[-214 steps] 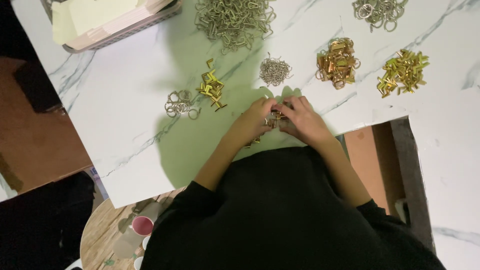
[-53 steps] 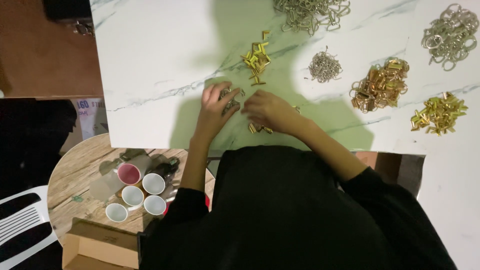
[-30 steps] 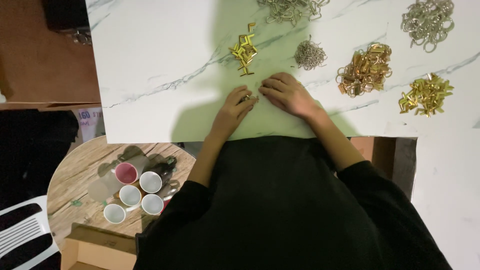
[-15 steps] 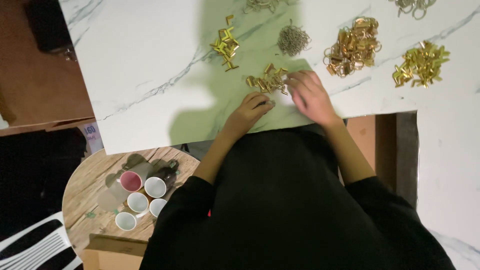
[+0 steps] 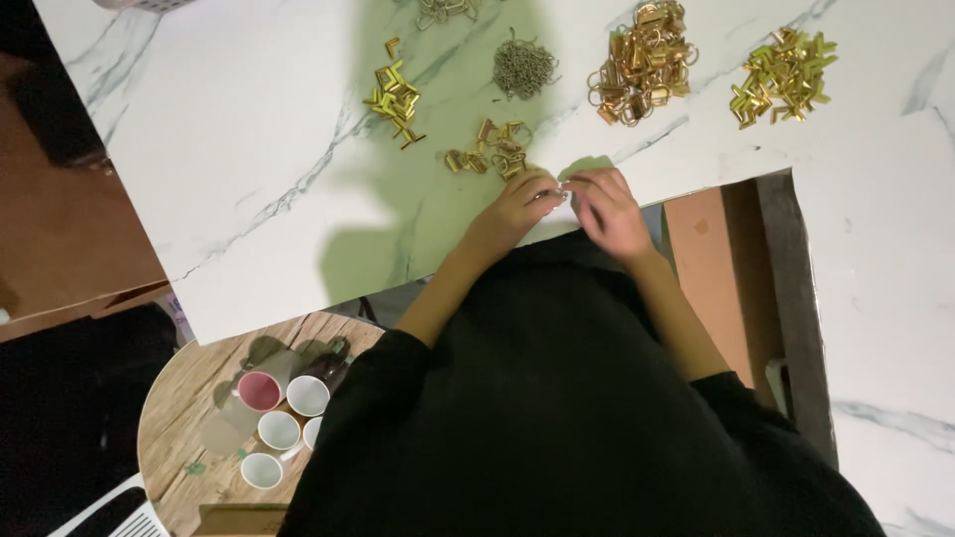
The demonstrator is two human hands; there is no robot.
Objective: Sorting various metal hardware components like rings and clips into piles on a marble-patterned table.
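Observation:
My left hand (image 5: 517,204) and my right hand (image 5: 609,204) meet at the near edge of the white marble table (image 5: 249,179), fingertips pinched together on a small silver metal piece (image 5: 563,192). Just beyond my left hand lies a small cluster of finished gold clasps (image 5: 489,157). Farther back sit a pile of gold flat clips (image 5: 393,91), a heap of thin ball chains (image 5: 523,68), a heap of gold ring clasps (image 5: 642,62) and a pile of yellow-gold clips (image 5: 782,78).
A pile of silver rings (image 5: 446,10) shows at the top edge. Below the table's left side stands a round wooden side table (image 5: 189,418) with several small cups (image 5: 282,413). A brown gap (image 5: 716,268) opens in the table at my right.
The camera view has shifted. My hands have drawn back from the gold clasp cluster toward the table edge and closed together on a small silver piece.

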